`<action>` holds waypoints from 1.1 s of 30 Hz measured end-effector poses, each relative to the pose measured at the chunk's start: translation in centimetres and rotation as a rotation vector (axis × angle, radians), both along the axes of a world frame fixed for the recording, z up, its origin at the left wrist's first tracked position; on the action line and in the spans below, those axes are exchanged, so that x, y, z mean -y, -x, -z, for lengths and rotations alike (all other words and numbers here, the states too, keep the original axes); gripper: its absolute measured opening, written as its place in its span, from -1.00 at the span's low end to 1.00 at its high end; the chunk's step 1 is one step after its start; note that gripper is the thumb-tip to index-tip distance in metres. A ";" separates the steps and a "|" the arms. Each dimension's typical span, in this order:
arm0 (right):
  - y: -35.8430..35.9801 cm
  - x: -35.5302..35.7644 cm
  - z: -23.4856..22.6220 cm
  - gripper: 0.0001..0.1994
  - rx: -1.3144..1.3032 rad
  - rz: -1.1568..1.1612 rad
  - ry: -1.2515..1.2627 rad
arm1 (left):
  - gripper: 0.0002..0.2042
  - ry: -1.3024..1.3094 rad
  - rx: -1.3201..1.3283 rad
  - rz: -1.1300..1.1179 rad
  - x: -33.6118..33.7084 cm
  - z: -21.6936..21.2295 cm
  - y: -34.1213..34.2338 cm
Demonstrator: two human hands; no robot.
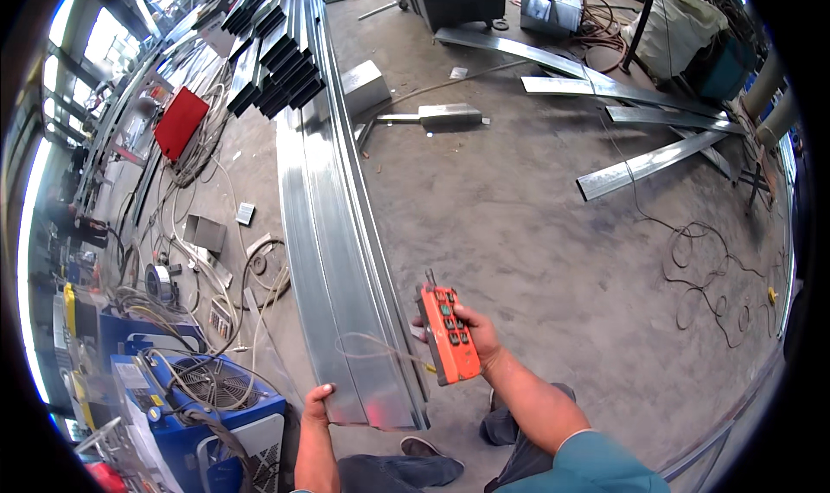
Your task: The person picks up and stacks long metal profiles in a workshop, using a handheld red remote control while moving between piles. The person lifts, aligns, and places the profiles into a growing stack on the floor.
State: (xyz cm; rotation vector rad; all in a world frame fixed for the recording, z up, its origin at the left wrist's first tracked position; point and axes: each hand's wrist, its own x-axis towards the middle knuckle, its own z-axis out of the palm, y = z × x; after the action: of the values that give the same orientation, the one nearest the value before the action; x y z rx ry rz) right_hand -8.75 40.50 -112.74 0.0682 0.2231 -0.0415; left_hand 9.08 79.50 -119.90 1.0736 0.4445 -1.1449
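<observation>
Right now my two hands are apart, each busy at the lower centre of the frame. My right hand (pixel 474 332) is closed around an orange remote (pixel 455 346), thumb over its button face; whether a button is pressed, I cannot tell. My left hand (pixel 316 404) is at the near left corner of the long metal profiles (pixel 333 259), thumb up by the edge; its fingers are hidden, so I can't tell how firmly it grips. The profiles run from lower centre up to the upper middle of the frame, where a bundle of dark-ended channels (pixel 281 65) sits over their far part.

What worries me is the metal shifting. A loose left-hand hold could let this end slide or drop toward my shoe (pixel 421 447), close below it, and the bare edge could cut my palm. A stray thumb press might set off whatever the remote drives. Its thin cord loop (pixel 367 344) hangs out across the profiles and could snag on a corner. If the channels are not tied, a jolt may spill them. Over at the lower left, stepping sideways could catch me on the cables (pixel 264 264) or the blue machine (pixel 212 385).
</observation>
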 end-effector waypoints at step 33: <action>-5.5 -7.4 0.2 -0.47 0.412 0.011 0.139 | -0.35 0.248 0.328 -0.051 -0.3 -5.5 4.9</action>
State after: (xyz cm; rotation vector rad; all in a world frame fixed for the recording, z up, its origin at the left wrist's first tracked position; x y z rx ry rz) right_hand -3.26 47.88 -112.89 -0.0608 -0.1923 -0.0526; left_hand 4.23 79.77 -114.41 1.0019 0.0688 -0.9293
